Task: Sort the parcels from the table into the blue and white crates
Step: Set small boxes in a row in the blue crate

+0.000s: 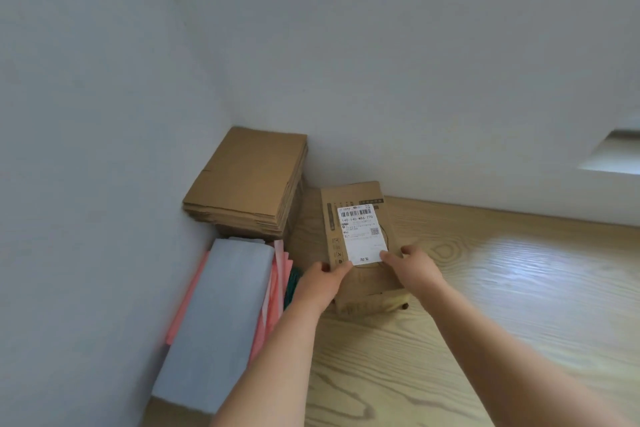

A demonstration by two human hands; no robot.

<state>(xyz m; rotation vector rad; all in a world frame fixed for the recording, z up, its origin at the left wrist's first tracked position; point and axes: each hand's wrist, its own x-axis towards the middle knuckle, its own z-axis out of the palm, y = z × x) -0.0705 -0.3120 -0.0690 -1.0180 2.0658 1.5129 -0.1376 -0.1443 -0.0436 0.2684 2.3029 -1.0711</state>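
Observation:
A brown cardboard parcel (370, 274) lies on the wooden table (485, 305) near the wall corner. A white shipping label (362, 236) with a barcode lies on its top. My left hand (322, 282) pinches the label's near left corner. The near right corner of the label is pinched by my right hand (414, 265). No blue or white crate is in view.
A stack of flattened cardboard boxes (247, 184) stands in the corner against the wall. In front of it lie a pale blue-grey mailer bag (221, 319) on pink bags (277, 291), with something dark green (292, 284) beside them. A window recess (614, 154) shows at right.

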